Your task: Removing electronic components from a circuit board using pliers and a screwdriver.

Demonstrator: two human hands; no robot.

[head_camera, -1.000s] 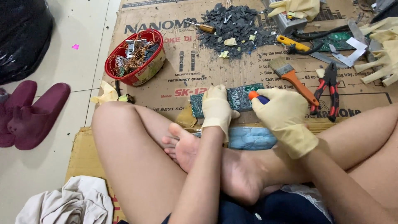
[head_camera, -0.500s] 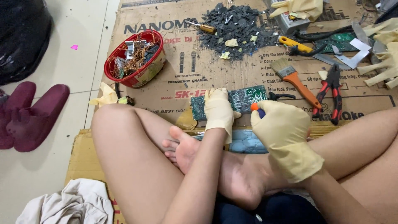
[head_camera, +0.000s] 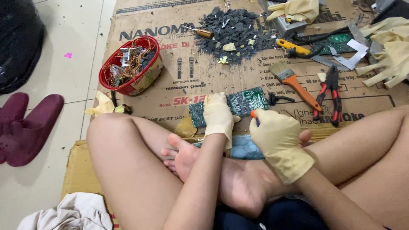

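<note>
I sit cross-legged on flattened cardboard (head_camera: 170, 89), both hands in cream rubber gloves. My left hand (head_camera: 218, 116) presses down on a green circuit board (head_camera: 249, 101) lying on the cardboard in front of my feet. My right hand (head_camera: 279, 135) is closed around a small tool with an orange and blue handle (head_camera: 254, 115), just right of the board. The tool's tip is hidden by the glove. A bluish board or panel (head_camera: 243, 150) lies under my feet.
A red basket (head_camera: 130, 66) of wires and scrap sits at the left. A pile of dark chips (head_camera: 234, 30), a screwdriver (head_camera: 200, 31), an orange-handled brush (head_camera: 296, 83), red pliers (head_camera: 331, 96), spare gloves (head_camera: 390, 59) and another green board (head_camera: 341, 42) lie beyond. Maroon slippers (head_camera: 25, 127) rest on the tiled floor.
My right hand with the tool has dropped slightly lower and closer to my feet. My left hand stays on the circuit board.
</note>
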